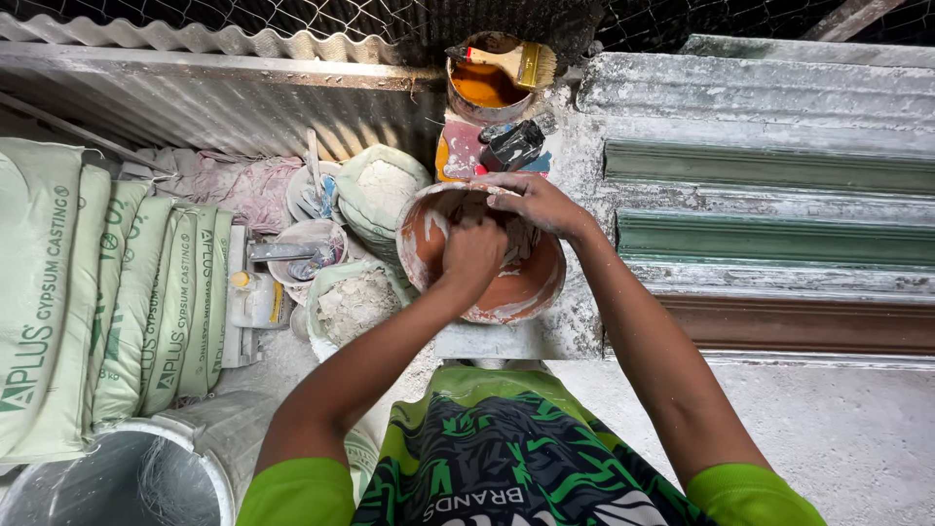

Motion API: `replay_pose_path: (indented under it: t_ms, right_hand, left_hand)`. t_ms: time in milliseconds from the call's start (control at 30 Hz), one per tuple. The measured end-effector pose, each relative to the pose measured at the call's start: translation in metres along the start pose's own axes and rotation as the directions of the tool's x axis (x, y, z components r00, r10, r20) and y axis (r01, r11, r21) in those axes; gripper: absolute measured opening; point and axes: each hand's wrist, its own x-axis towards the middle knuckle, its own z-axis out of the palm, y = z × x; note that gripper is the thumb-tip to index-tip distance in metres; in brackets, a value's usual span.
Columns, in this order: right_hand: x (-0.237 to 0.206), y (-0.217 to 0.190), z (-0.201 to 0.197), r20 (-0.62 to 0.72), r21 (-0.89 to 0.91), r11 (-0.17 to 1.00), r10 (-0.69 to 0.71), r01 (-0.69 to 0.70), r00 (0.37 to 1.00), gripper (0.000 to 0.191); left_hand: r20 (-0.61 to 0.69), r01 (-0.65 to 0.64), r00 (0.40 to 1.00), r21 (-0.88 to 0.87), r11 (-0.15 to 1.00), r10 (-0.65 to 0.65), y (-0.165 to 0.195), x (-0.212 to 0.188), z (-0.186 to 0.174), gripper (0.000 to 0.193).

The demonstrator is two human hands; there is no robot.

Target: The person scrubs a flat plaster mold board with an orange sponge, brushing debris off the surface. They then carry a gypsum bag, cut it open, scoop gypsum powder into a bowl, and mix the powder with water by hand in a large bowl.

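- The left hand (pixel 474 251) is inside the orange-brown bowl (pixel 506 297), with its fingers curled closed into a loose fist around the wet white mix; what exactly they press on I cannot tell, because the fist hides it.
- The right hand (pixel 534 203) lies on the far rim of the same bowl, fingers bent over the edge and gripping it, so the bowl does not turn.
- The bowl sits directly under both hands, on the dusty tabletop (pixel 575 331), close to its near edge. White smears cover its inner wall around the left fingers.
- In my judgement the work goes well if the right fingers keep a firm hold on the rim while the left fingers squeeze from the bottom up, so lumps break and nothing spills over the low side nearest the body.
- Just beyond the right fingers lie a black tool (pixel 513 144) on a paint-stained board, and further a tin of orange liquid (pixel 484 88) with a paintbrush (pixel 516 61) resting across it.
- To the left of the left fingers, lower down, stand open bags of white powder (pixel 355 302) and small dishes (pixel 310 248) with scrapers.
- Far left, well apart, pale green sacks (pixel 88 292) are stacked, and a grey bucket (pixel 117 477) stands below them.
- To the right of the right fingers lie long moulded strips (pixel 769 234), green and brown.
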Motion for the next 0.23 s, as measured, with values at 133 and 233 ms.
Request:
replay_pose_path:
  t_ms: [133,233]
  right_hand:
    - [-0.007,0.008,0.006,0.020,0.056,0.998,-0.036,0.035,0.999,0.041]
    - [-0.012,0.012,0.004,0.031,-0.023,0.997,-0.073,0.073,0.997,0.044]
  left_hand:
    - [0.072,0.124,0.991,-0.210,0.970,-0.111,-0.023,0.004,0.014,0.022]
    - [0.057,0.227,0.974,-0.312,0.922,-0.221,-0.019,-0.014,0.040,0.028]
